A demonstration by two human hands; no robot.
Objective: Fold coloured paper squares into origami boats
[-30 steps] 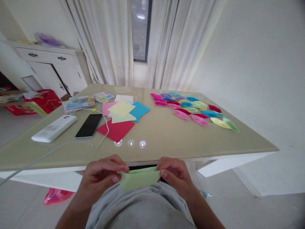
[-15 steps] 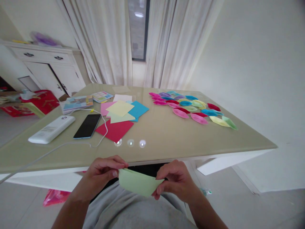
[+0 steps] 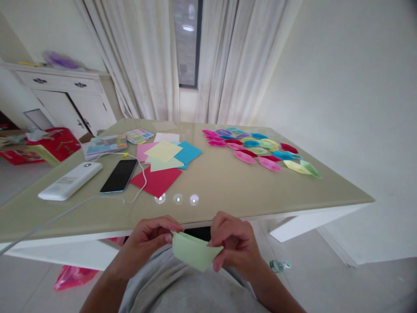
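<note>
Over my lap, just below the table's front edge, I hold a folded pale green paper (image 3: 192, 252). My left hand (image 3: 148, 241) pinches its left tip with closed fingers. Closed fingers of my right hand (image 3: 234, 243) grip its right end. The paper has a boat-like shape with an open top edge. On the table (image 3: 228, 187) lie a loose stack of coloured paper squares (image 3: 164, 158), with a red sheet (image 3: 158, 180) nearest me, and several folded paper boats (image 3: 260, 150) at the right.
A black phone (image 3: 119, 175) with a white cable (image 3: 84, 200), a white power bank (image 3: 68, 181) and booklets (image 3: 107, 143) lie on the table's left. White cabinet (image 3: 65, 98) and red box (image 3: 55, 145) stand far left. Curtains (image 3: 146, 61) hang behind. A pink bag (image 3: 73, 278) lies on the floor.
Both hands have moved closer together and the green paper has become narrower and more boat-shaped, tilted down to the right. The view shifted slightly.
</note>
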